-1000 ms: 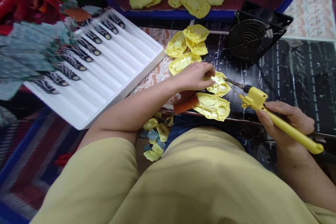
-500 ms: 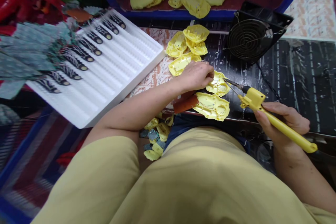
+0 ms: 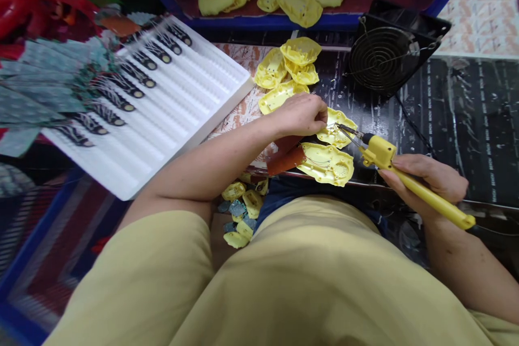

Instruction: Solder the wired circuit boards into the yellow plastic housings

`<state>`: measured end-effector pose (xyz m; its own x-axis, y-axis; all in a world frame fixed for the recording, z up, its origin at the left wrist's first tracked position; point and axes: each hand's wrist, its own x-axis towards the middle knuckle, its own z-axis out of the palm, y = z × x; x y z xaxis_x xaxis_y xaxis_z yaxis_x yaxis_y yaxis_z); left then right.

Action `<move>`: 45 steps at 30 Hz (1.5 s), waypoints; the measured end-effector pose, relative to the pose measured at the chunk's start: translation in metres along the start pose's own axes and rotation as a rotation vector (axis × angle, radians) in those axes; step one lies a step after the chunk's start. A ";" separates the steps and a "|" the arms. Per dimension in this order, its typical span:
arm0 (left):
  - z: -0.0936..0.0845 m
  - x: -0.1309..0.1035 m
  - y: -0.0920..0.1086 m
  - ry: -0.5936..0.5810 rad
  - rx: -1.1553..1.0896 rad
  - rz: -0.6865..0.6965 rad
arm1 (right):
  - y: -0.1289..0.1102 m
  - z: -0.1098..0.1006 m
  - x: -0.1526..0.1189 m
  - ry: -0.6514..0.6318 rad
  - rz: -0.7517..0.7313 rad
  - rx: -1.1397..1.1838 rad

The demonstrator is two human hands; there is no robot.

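Note:
My right hand [image 3: 432,181] is closed round the yellow handle of a soldering iron [image 3: 421,186]. The iron's dark tip lies over the inside of a yellow plastic shell [image 3: 343,138], where thin wires show. At that shell's left edge, my left hand [image 3: 304,113] has its fingers pinched together; what they hold, if anything, is hidden. Just nearer my body lies a second yellow shell [image 3: 334,165] with thin wires inside and an orange-brown board [image 3: 286,159] at its left end. Several more yellow shells [image 3: 302,51] lie beyond my left hand.
A white foam tray [image 3: 178,102] at the left carries wired black parts and greenish boards [image 3: 36,81]. A black fan [image 3: 383,54] stands on the black bench top [image 3: 462,135]. Behind is a blue-edged bin [image 3: 336,21] of yellow shells. Below the bench edge lie more shells and boards [image 3: 237,208].
The soldering iron has moved left with my right hand, its tip now farther over the shell's wires. My left hand has hardly moved. The whole view has shifted slightly.

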<state>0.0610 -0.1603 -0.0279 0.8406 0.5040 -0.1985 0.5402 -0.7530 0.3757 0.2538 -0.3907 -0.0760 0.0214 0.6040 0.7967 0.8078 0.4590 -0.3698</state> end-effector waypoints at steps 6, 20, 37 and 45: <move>0.001 0.000 -0.002 0.011 -0.028 0.004 | 0.007 -0.007 0.005 -0.147 -0.069 -0.088; 0.003 0.002 -0.005 0.018 -0.013 0.047 | 0.000 -0.017 0.007 -0.038 0.006 -0.052; 0.000 -0.002 -0.005 -0.013 -0.023 0.050 | 0.013 -0.006 0.009 -0.101 -0.084 -0.094; 0.004 0.000 -0.010 0.024 -0.029 0.098 | 0.008 -0.015 0.019 -0.006 -0.094 -0.047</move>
<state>0.0559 -0.1537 -0.0353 0.8880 0.4387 -0.1378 0.4536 -0.7869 0.4183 0.2697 -0.3859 -0.0568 -0.0590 0.5641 0.8236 0.8327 0.4828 -0.2711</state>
